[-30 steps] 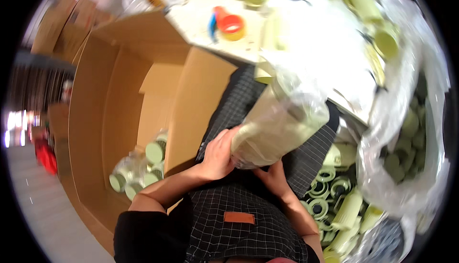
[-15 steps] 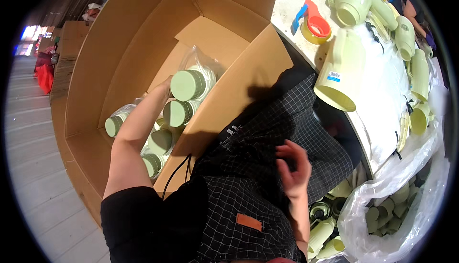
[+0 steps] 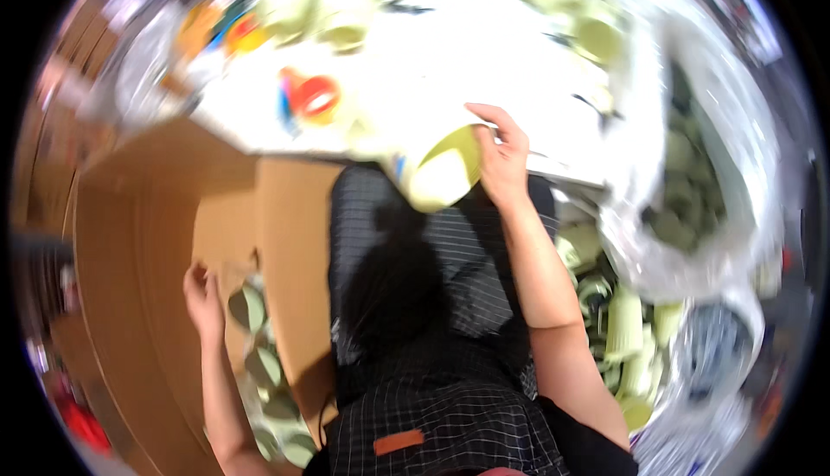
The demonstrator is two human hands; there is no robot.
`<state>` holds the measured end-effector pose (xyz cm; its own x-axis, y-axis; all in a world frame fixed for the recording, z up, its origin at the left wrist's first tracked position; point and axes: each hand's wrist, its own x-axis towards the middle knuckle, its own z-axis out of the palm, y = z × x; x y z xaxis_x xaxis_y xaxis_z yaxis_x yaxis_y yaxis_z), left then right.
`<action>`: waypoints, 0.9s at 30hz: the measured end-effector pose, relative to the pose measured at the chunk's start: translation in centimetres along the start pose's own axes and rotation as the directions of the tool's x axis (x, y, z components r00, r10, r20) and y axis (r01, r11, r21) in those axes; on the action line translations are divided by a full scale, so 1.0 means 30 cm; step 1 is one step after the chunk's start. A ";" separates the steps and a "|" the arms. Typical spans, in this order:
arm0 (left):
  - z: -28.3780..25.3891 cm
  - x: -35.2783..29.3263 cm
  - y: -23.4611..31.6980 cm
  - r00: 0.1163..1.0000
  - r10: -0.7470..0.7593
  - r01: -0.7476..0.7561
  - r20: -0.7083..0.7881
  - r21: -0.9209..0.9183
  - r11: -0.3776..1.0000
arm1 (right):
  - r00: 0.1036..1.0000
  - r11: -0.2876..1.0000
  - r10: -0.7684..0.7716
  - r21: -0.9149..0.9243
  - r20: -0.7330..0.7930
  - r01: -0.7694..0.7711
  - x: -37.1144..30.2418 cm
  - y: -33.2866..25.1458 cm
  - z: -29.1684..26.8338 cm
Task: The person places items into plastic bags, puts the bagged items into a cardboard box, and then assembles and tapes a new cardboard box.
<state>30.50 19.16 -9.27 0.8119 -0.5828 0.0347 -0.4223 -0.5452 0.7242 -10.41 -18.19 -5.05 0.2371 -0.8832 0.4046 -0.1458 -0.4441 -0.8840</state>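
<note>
My right hand (image 3: 503,160) is closed on the rim of a pale green jug body (image 3: 445,169), a hollow piece lying at the table's near edge. Its wide mouth faces me and the far end is blurred. On the left, my left hand (image 3: 204,301) hovers inside the cardboard box (image 3: 294,260), fingers loosely bent and apart, holding nothing. Beside it stand several green-lidded containers (image 3: 264,368), apparently in clear bags, along the box's right wall.
A red and blue tape dispenser (image 3: 313,97) sits on the white table (image 3: 450,52), with more pale green jugs (image 3: 346,9) behind. To the right, a clear plastic bag (image 3: 640,251) holds green parts; several jug pieces (image 3: 624,325) lie below.
The view has swung toward the table. My left hand has come away from the bagged containers. My right hand has gone from above my lap to the jug body's rim.
</note>
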 end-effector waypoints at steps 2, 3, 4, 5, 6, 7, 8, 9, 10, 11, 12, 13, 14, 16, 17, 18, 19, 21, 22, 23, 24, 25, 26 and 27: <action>0.039 -0.054 0.338 0.971 0.236 -0.229 0.044 -0.119 0.966 | 0.983 0.993 0.083 0.072 0.166 -0.097 0.069 -0.161 -0.134; 0.076 -0.108 0.507 0.941 0.336 -0.321 0.048 -0.191 0.928 | 0.919 0.955 0.202 0.138 0.339 -0.261 0.090 -0.205 -0.209; 0.128 -0.153 0.672 0.844 0.528 -0.504 0.089 -0.201 0.840 | 0.837 0.940 0.268 0.062 0.477 -0.336 0.076 -0.210 -0.272; 0.202 -0.203 0.833 0.710 0.694 -0.662 0.118 -0.224 0.715 | 0.727 0.914 0.336 -0.023 0.599 -0.404 0.061 -0.215 -0.333; 0.279 -0.278 0.992 0.611 0.761 -0.702 0.219 -0.293 0.649 | 0.595 0.885 0.387 -0.102 0.704 -0.455 0.058 -0.215 -0.385; 0.345 -0.342 1.116 0.500 0.810 -0.729 0.307 -0.355 0.585 | 0.509 0.958 0.243 -0.122 0.826 -0.261 0.024 -0.209 -0.397; 0.430 -0.372 1.213 0.227 0.887 -0.745 0.402 -0.515 0.424 | 0.400 0.972 0.162 -0.077 0.902 -0.220 -0.039 -0.137 -0.381; 0.490 -0.388 1.274 -0.055 0.895 -0.699 0.442 -0.657 0.281 | 0.365 0.970 0.128 -0.040 0.922 -0.240 -0.094 -0.107 -0.383; 0.520 -0.389 1.282 -0.083 0.875 -0.652 0.477 -0.690 0.314 | 0.549 0.920 0.217 0.019 0.807 -0.391 -0.121 -0.118 -0.434; 0.534 -0.373 1.269 -0.115 0.852 -0.599 0.511 -0.720 0.351 | 0.684 0.848 0.329 0.115 0.651 -0.518 -0.153 -0.128 -0.511; 0.542 -0.342 1.253 -0.145 0.827 -0.544 0.543 -0.742 0.391 | 0.862 0.805 0.416 0.323 0.291 -0.497 -0.169 -0.053 -0.602; 0.532 -0.257 1.234 -0.227 0.692 -0.437 0.686 -0.706 0.557 | 0.902 0.873 0.406 0.354 -0.144 -0.336 -0.183 0.021 -0.735; 0.493 -0.239 1.211 -0.086 0.639 -0.343 0.764 -0.625 0.701 | 0.709 0.967 0.255 0.179 -0.657 -0.182 -0.167 0.137 -0.847; 0.460 -0.218 1.081 0.445 0.482 -0.026 0.755 -0.528 0.849 | 0.422 0.965 0.234 0.157 -0.876 -0.209 -0.111 0.232 -1.106; 0.474 -0.192 1.052 0.551 0.444 0.002 0.707 -0.534 0.846 | 0.387 0.943 0.230 0.105 -0.893 -0.317 -0.107 0.299 -1.230; 0.517 -0.211 1.051 0.646 0.381 0.129 0.661 -0.587 0.799 | 0.434 0.933 0.333 0.225 -0.837 -0.281 -0.120 0.369 -1.361; 0.549 -0.224 1.041 0.739 0.292 0.236 0.607 -0.639 0.732 | 0.405 0.911 0.408 0.334 -0.818 -0.242 -0.133 0.415 -1.395; 0.616 -0.186 0.956 0.739 0.302 0.338 0.602 -0.719 0.607 | 0.252 0.847 0.530 0.517 -0.810 -0.123 -0.116 0.474 -1.411; 0.629 -0.206 0.957 0.778 0.231 0.383 0.585 -0.732 0.564 | 0.209 0.879 0.476 0.454 -0.855 -0.146 -0.081 0.448 -1.347; 0.639 -0.226 0.950 0.811 0.166 0.401 0.560 -0.741 0.539 | 0.165 0.905 0.414 0.384 -0.895 -0.183 -0.091 0.388 -1.231; 0.646 -0.242 0.953 0.815 0.142 0.416 0.561 -0.738 0.531 | 0.117 0.926 0.333 0.301 -0.936 -0.227 -0.137 0.328 -1.133; 0.663 -0.256 0.962 0.812 0.125 0.437 0.571 -0.736 0.517 | 0.293 0.941 0.334 0.301 -0.896 -0.154 -0.197 0.294 -1.078; 0.675 -0.256 0.942 0.808 0.132 0.435 0.575 -0.732 0.524 | 0.453 0.857 0.506 0.487 -0.734 -0.167 -0.241 0.189 -0.980; 0.693 -0.252 0.921 0.794 0.149 0.436 0.589 -0.723 0.536 | 0.607 0.704 0.596 0.706 -0.526 -0.079 -0.329 0.227 -0.933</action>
<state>4.33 -4.02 -3.84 0.3438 -0.8993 -0.2702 0.4194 -0.1104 0.9011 -40.63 -16.71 -8.50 -0.4481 -0.8798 -0.1583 0.5569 -0.1362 -0.8193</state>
